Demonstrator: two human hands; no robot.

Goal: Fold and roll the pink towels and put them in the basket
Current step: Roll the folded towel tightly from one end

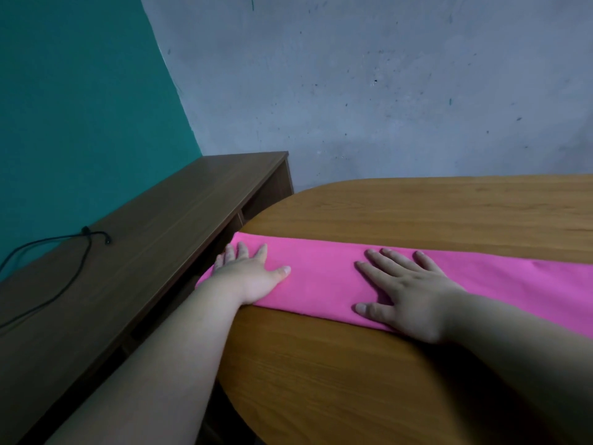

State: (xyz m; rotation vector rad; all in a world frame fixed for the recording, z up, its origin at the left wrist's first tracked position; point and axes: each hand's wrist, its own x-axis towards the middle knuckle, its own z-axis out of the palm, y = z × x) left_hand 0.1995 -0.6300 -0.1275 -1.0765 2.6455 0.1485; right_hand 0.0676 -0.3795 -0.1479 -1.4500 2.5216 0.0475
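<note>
Two bare forearms reach in from the bottom of the view, and both end in flat palms on the cloth. At the far left a teal wall point(80, 107) backs a low brown shelf unit point(160, 226), on whose top a black cable point(86, 232) lies loose. It has no part in the job.

Next comes the left hand point(248, 277), laid on the left end of the pink towel point(324, 284), right where the cloth reaches the rounded edge of the wooden table point(417, 213). Its fingers are straight and spread, and it clasps nothing. It probably sits there to pin that end and keep it from sliding off the edge.

The towel is already folded into a long narrow band. It runs slantwise across the tabletop from that edge and passes out of view on the right. Its surface looks smooth and even, with a clean folded line along the near side.

Further right, the right hand point(407, 297) presses the band the same way, with fingers extended, thumb out near the towel's near edge, and nothing held. Together the two hands seem to be flattening the fold so that it will roll tightly.

A grey wall point(385, 75) rises behind the table. No basket is in view.
</note>
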